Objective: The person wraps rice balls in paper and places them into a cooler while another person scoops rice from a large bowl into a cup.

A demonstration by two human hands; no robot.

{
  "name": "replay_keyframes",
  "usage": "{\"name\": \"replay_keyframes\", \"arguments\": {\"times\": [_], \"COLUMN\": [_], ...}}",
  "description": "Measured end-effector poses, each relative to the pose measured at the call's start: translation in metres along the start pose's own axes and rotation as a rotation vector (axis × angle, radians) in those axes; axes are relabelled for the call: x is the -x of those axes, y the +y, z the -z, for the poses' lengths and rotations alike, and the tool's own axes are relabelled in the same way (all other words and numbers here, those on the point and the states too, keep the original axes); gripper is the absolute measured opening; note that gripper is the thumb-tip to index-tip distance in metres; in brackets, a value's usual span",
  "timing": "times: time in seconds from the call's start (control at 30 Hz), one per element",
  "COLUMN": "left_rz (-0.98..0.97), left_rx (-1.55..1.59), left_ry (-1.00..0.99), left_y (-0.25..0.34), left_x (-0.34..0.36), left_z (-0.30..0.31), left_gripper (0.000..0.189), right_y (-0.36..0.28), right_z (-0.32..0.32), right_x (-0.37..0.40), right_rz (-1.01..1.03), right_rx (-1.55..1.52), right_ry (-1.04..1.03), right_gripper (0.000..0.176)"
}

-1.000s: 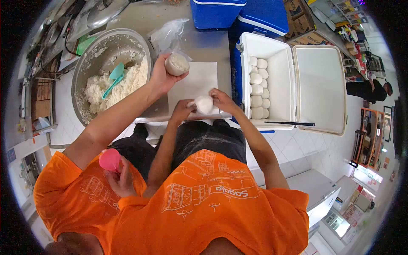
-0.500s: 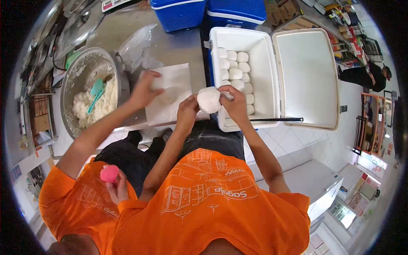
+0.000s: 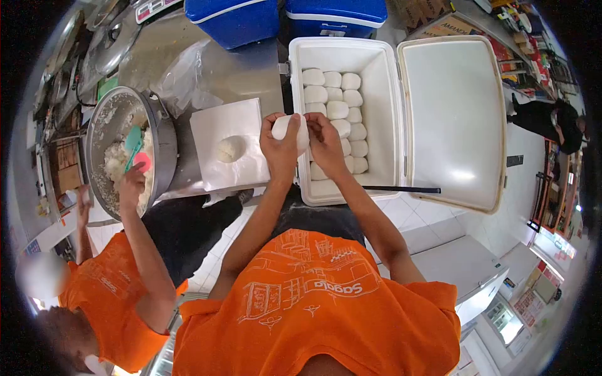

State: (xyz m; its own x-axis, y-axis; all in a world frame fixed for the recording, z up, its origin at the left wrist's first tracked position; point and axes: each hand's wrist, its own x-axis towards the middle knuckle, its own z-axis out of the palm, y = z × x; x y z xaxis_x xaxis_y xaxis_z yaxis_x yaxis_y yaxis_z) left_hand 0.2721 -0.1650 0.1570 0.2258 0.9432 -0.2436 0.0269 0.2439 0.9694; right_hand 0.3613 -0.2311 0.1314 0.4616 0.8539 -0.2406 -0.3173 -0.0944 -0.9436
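From afar I hold one round, soft-looking white ball [image 3: 282,128] between my left hand [image 3: 279,150] and right hand [image 3: 327,149], near the left edge of the open white plastic cooler [image 3: 384,106]; too hard thumb pressure could dent it

"What colour was the held ball [image 3: 284,128]?"
"White, like the open cooler [image 3: 381,119] right of centre; the coolers [image 3: 241,31] up top were blue, rimmed white."
"And the shirts [image 3: 357,313]?"
"Orange, printed with white line drawings [image 3: 264,302]."
"The cup [image 3: 143,161] at left?"
"Pink; the spatula [image 3: 133,139] was teal."
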Motion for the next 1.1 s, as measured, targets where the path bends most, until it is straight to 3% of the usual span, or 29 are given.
{"name": "replay_keyframes", "arguments": {"times": [0.03,0.17,0.23,0.3,0.33,0.47,0.63,0.7,0.73,0.77,0.83,0.87,0.9,0.97,1.0,1.07,1.1], "left_rz": [0.041,0.173,0.133,0.104,0.1,0.172,0.229,0.145,0.062,0.058,-0.47,-0.516,-0.516,-0.406,-0.403,-0.307,-0.212], "left_rx": [0.061,0.279,0.223,0.016,0.075,0.106,-0.1,-0.312,-0.543,-0.54,-1.123,-1.068,-1.07,-1.335,-1.307,-1.273,-1.237], "left_ry": [0.05,0.069,0.054,-0.101,-0.127,0.03,0.168,0.181,0.136,0.149,-0.037,-0.195,-0.182,-0.421,-0.468,-0.535,-0.614], "left_y": [-0.003,-0.028,-0.021,-0.013,-0.016,-0.039,-0.064,-0.092,-0.104,-0.112,-0.12,-0.12,-0.121,-0.123,-0.125,-0.125,-0.125], "left_x": [0.0,-0.001,0.006,0.012,0.013,0.017,0.031,0.035,0.034,0.031,0.021,0.013,0.009,0.003,0.001,-0.004,-0.004], "left_z": [-0.009,-0.038,-0.039,-0.017,-0.003,0.069,0.148,0.182,0.2,0.213,0.244,0.259,0.273,0.295,0.306,0.322,0.329], "left_gripper": [0.033,0.044,0.043,0.042,0.038,0.032,0.026,0.025,0.028,0.028,0.049,0.072,0.072,0.08,0.082,0.08,0.077], "right_y": [0.0,0.014,0.055,0.076,0.077,0.152,0.178,0.238,0.233,0.224,0.201,0.183,0.13,0.107,0.085,0.038,0.03], "right_z": [0.002,0.014,0.073,0.12,0.143,0.207,0.209,0.214,0.214,0.213,0.201,0.19,0.154,0.127,0.105,0.041,0.011], "right_x": [0.002,-0.005,-0.053,-0.108,-0.131,-0.196,-0.199,-0.205,-0.209,-0.211,-0.203,-0.2,-0.179,-0.174,-0.162,-0.113,-0.087], "right_rz": [-0.071,-0.098,-0.084,0.035,-0.035,-0.196,-0.322,0.104,0.114,0.028,-0.163,-0.255,-0.222,0.214,0.229,0.562,0.708], "right_rx": [-0.248,-0.547,-0.198,0.165,0.344,0.845,0.841,0.992,0.994,1.125,1.373,1.497,1.632,1.472,1.474,0.779,0.73], "right_ry": [-0.005,0.122,0.143,0.252,0.265,0.128,-0.065,0.201,0.192,0.176,0.136,0.117,0.1,0.351,0.345,0.355,0.32], "right_gripper": [0.035,0.045,0.047,0.049,0.046,0.05,0.062,0.061,0.061,0.063,0.067,0.069,0.07,0.054,0.054,0.037,0.028]}}
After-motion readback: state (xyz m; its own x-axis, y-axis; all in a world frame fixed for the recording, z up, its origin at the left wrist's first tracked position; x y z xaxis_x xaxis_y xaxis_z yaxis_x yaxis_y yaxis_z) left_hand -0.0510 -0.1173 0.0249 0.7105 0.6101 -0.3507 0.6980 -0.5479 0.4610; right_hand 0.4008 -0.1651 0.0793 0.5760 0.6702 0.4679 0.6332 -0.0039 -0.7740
